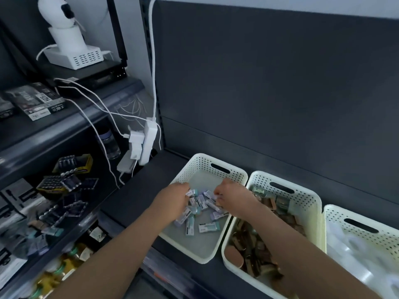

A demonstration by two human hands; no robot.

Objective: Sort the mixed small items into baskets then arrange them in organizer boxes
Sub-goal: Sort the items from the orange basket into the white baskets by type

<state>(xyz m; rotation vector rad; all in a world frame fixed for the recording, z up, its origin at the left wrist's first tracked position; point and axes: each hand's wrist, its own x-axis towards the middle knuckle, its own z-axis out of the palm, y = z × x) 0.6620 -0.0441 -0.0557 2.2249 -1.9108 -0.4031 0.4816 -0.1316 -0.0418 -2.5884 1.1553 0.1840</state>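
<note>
Three pale perforated baskets stand in a row on a dark shelf. The left basket (200,253) holds several small pastel packets (209,226), white, lilac and mint. Both hands reach into it. My left hand (172,196) is curled down over the packets at the pile's left side. My right hand (232,196) pinches into the pile from the right, fingers closed around packets. The middle basket (311,203) is filled with brown and copper items (252,253). The right basket (367,216) holds blurred white things.
A dark panel (269,83) rises behind the baskets. To the left, shelves carry battery packs (64,182), boxes and jars. A white power strip (146,143) with plugs and cables hangs by the shelf post. A white camera (64,33) sits on the top shelf.
</note>
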